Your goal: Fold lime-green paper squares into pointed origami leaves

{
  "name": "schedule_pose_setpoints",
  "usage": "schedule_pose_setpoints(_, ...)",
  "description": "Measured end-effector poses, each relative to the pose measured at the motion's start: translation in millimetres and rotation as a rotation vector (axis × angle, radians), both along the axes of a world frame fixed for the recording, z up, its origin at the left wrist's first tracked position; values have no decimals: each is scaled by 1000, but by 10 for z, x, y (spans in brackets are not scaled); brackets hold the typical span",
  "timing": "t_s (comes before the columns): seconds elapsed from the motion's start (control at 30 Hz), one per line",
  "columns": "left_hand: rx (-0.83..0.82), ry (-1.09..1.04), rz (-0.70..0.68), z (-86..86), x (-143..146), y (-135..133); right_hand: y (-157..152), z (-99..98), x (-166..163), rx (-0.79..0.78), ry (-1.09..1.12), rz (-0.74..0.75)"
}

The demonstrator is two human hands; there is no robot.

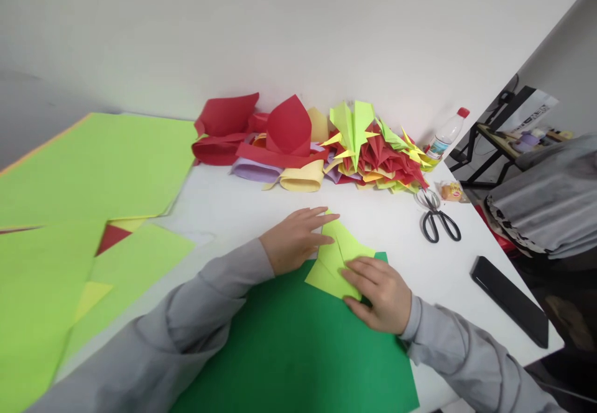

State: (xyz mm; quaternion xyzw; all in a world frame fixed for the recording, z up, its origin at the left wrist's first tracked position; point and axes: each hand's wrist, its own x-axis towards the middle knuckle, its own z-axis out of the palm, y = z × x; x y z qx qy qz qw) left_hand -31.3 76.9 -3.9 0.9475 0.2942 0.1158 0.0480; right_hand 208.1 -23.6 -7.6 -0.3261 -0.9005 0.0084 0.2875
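Observation:
A small folded sheet of yellow-green paper (pixel 332 262) lies partly on a large dark green sheet (pixel 298 351), with crease lines and overlapping flaps showing. My left hand (pixel 296 239) is at its upper left edge, fingers stretched out and apart, the tips over the paper. At the lower right, my right hand (pixel 380 292) holds the folded paper, its fingers on top and its thumb near the lower edge. Part of the paper is hidden under that hand.
Large lime sheets (pixel 102 164) cover the table's left side. Along the wall stand rolled red paper (pixel 289 127) and a pile of folded paper pieces (pixel 373 158). Further right are a bottle (pixel 446 136), scissors (pixel 438 217), a wrapped snack (pixel 451 191) and a black oblong object (pixel 510 301).

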Motion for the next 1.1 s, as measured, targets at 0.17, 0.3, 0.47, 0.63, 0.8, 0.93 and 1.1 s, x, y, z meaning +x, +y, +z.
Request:
schedule_pose_setpoints(0.17,49,-81,-16,-72,-22,48,-12,24,-5,-33,57,-18)
schedule_pose_setpoints(0.3,43,-148,-44,-135,-39,77,-10,25,2,-30,42,-38)
schedule_pose_setpoints(0.47,109,-338,-124,-175,3,105,-13,29,1,-47,-36,-88)
schedule_pose_setpoints(0.63,180,-463,-161,-18,62,29,-11,16,11,-28,34,-139)
schedule_pose_setpoints(0.8,179,-671,-16,225,117,-117,21,-11,78,-53,225,-205)
schedule_pose_setpoints(0.93,97,-922,267,271,115,-151,92,-6,110,-354,632,-433)
schedule_pose_setpoints(1.1,-526,-1100,364,191,172,-152,164,-14,34,-891,1184,-365)
